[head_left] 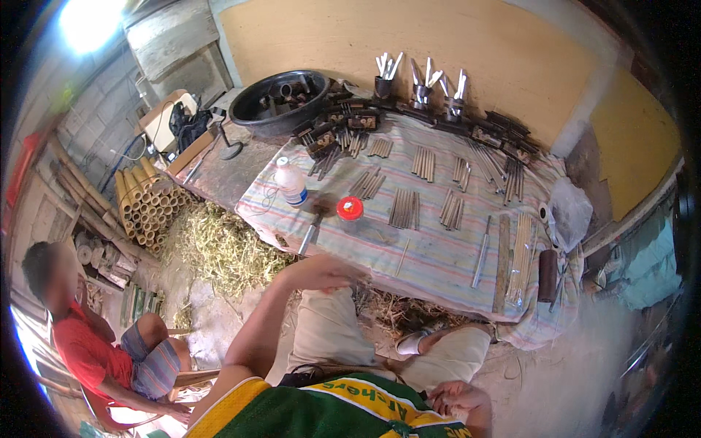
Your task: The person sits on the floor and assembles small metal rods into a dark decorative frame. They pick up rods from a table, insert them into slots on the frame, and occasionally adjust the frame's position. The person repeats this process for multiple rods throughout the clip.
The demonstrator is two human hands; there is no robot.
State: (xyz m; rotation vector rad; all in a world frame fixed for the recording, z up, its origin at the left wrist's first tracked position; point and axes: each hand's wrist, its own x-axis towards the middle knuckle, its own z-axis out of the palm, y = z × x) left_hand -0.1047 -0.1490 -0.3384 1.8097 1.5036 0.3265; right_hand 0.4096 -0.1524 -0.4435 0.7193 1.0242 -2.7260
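Observation:
My left hand (321,274) hangs above my left knee at the near edge of the cloth-covered table (438,255). Its fingers reach to the right, slightly blurred, and I see nothing in them. My right hand (458,398) is close to my lap by the shirt hem, fingers curled; whatever they may hold is hidden. Nearest the left hand on the table lies a hammer-like tool (309,237) with a pale handle and dark head. Beside it stands a clear jar with a red lid (350,209). A thin stick (402,257) lies farther right.
Behind are a plastic bottle (290,182), bundles of short rods (404,209), dark blocks (504,135) and a black basin (252,120). Long sticks (519,255) lie at the right. Left stand stacked bamboo tubes (150,208), shavings (219,241) and a seated person (102,343).

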